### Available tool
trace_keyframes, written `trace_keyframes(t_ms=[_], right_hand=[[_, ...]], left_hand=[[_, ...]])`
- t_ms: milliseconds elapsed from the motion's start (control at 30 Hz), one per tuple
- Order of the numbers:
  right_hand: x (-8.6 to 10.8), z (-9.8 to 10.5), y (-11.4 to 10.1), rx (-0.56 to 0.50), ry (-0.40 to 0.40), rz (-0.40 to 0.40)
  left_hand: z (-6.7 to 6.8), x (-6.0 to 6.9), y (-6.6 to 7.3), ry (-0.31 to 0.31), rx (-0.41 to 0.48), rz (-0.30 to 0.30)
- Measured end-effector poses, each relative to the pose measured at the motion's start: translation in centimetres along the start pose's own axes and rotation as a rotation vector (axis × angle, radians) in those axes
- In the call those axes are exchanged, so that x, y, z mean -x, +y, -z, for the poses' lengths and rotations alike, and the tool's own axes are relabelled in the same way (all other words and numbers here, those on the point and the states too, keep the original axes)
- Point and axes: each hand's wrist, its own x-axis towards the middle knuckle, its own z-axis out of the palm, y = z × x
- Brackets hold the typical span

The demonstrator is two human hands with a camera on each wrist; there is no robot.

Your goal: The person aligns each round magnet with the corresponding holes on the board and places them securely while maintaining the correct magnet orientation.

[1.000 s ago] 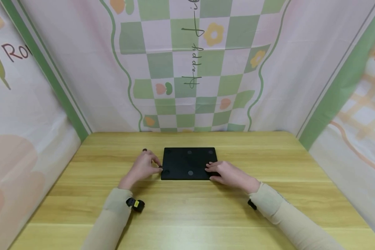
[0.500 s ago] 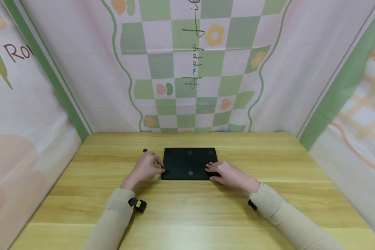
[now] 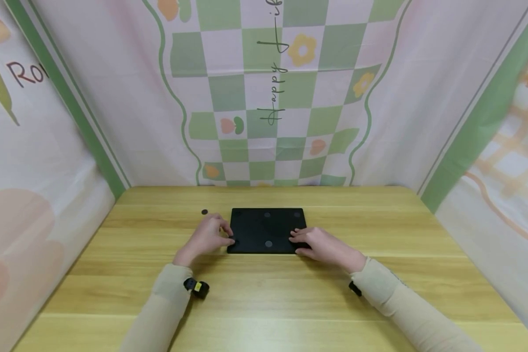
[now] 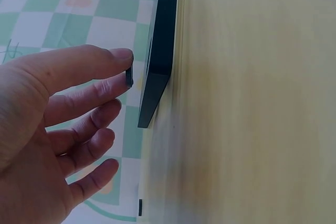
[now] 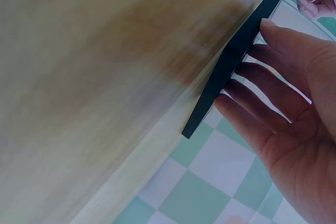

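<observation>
A flat black rectangular board [image 3: 253, 230] lies on the wooden table, with several round spots on its top, some grey and some dark. My left hand [image 3: 206, 235] is over its left edge. Between thumb and index finger it pinches a small thin dark disc [image 4: 129, 77], held just off the board in the left wrist view. Behind that hand, another small dark disc [image 3: 204, 211] lies on the table. My right hand [image 3: 321, 245] rests on the board's right end, its extended fingertips touching the top and the thumb at the near edge.
The wooden table [image 3: 264, 298] reaches back to a hanging cloth [image 3: 264, 98] with green and white checks. Patterned cloth also hangs along the left [image 3: 48, 195] and right [image 3: 501, 195] sides.
My left hand has shifted slightly to the right, from beside the board's left edge to over its near left corner. The right hand and the board stay in place.
</observation>
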Motion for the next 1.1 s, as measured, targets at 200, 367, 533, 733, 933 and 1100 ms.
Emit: trace_keyframes(t_ms=[200, 367, 533, 733, 933, 1100], right_hand=[[0.02, -0.09, 0.07, -0.005, 0.001, -0.007], [0.02, -0.03, 0.00, -0.010, -0.001, -0.012], [0.02, 0.02, -0.03, -0.003, -0.001, -0.008], [0.00, 0.00, 0.00, 0.008, 0.004, 0.002], [-0.05, -0.04, 0.05, 0.013, 0.006, 0.008], [-0.02, -0.03, 0.05, 0.010, 0.004, 0.005]], left_hand=[[-0.11, -0.14, 0.06, -0.013, 0.006, 0.001], [-0.17, -0.18, 0.07, -0.020, 0.008, -0.003], [-0.22, -0.23, 0.13, -0.021, 0.005, -0.026], [-0.41, -0.35, 0.22, -0.018, 0.004, -0.028], [-0.45, -0.41, 0.29, -0.020, -0.001, -0.031], [-0.55, -0.52, 0.33, -0.032, -0.008, -0.032]])
